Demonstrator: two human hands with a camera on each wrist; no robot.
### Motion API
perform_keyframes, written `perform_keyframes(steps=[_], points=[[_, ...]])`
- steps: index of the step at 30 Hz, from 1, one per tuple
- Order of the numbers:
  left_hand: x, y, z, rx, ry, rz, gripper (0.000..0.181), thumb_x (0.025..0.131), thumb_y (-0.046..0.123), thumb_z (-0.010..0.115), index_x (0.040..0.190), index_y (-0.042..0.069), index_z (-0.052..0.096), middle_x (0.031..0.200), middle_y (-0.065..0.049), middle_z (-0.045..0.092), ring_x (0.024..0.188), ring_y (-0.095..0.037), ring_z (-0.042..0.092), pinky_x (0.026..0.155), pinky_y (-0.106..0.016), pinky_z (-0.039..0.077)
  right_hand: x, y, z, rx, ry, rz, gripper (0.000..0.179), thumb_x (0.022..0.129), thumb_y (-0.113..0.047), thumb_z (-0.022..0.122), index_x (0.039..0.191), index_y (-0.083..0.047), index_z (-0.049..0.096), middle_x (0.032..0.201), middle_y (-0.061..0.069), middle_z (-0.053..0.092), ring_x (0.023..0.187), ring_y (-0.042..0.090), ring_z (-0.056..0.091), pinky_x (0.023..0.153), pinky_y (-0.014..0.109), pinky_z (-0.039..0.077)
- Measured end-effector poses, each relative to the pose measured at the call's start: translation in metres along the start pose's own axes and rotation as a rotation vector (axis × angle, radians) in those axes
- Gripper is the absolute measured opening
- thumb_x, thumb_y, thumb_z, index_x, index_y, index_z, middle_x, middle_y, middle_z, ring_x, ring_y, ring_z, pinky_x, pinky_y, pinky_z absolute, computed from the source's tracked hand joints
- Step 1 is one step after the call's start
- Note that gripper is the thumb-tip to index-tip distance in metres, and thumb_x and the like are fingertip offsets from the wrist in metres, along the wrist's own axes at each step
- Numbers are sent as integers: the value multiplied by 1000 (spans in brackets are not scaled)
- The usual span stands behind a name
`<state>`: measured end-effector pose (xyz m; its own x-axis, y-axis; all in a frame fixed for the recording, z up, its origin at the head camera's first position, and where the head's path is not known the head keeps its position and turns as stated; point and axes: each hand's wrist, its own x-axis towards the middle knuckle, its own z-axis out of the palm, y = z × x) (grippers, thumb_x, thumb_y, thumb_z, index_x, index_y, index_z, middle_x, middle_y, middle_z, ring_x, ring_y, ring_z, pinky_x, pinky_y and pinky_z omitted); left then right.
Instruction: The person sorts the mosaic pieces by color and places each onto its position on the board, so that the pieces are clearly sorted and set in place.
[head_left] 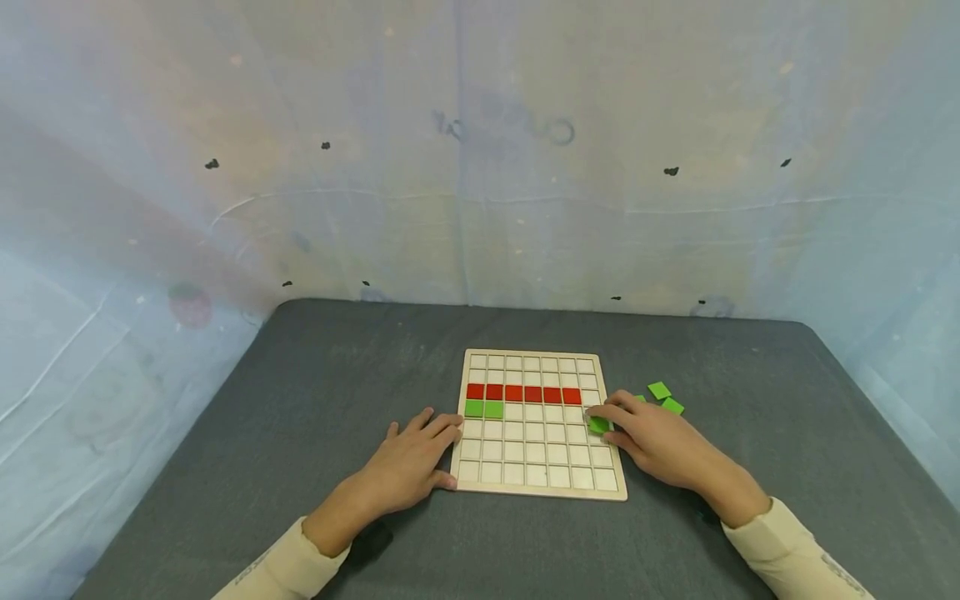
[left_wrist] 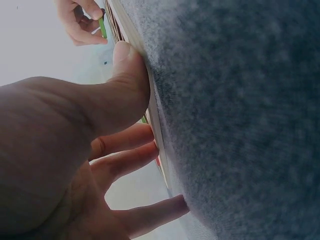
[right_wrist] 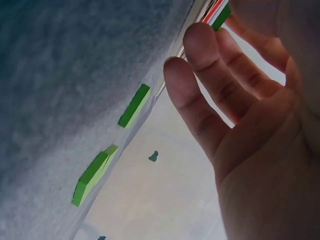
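Note:
A light wooden grid board lies on the dark cloth. One row holds several red square tiles; in the row below, two green square tiles fill the leftmost cells. My left hand rests along the board's left edge, thumb and fingertips touching it, fingers spread. Over the right edge, my right hand pinches a green tile between thumb and fingers. That tile also shows in the left wrist view, held tilted above the board. In the right wrist view the tile is partly hidden by my fingers.
Loose green tiles lie on the cloth just beyond my right hand, one partly covered by it. The dark table reaches back to a pale hanging sheet marked with dark spots.

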<state>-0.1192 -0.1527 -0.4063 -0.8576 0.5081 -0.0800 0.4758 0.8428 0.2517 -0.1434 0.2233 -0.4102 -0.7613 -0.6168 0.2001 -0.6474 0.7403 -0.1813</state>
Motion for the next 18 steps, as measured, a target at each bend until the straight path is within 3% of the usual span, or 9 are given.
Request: perform_keyframes(steps=[12,18], points=[[0,1,0,-10,-4,23,55,83,41,74,130,17,59,152,2,44,142,-43,38,96,-78,37,9,-7,0,24,-39,-1,37,98,-25,65,134,-23,60,122,-3,59,76,-1,52,67,22,47],[0,1,-2,-4,-2,11,55,82,42,75,130,17,60,152,3,45,143,-43,38,96,-78,37,15,-13,-5,41,-13,-12,39,97,-23,66,136,-24,59,121,-4,59,74,-3,52,65,21,48]])
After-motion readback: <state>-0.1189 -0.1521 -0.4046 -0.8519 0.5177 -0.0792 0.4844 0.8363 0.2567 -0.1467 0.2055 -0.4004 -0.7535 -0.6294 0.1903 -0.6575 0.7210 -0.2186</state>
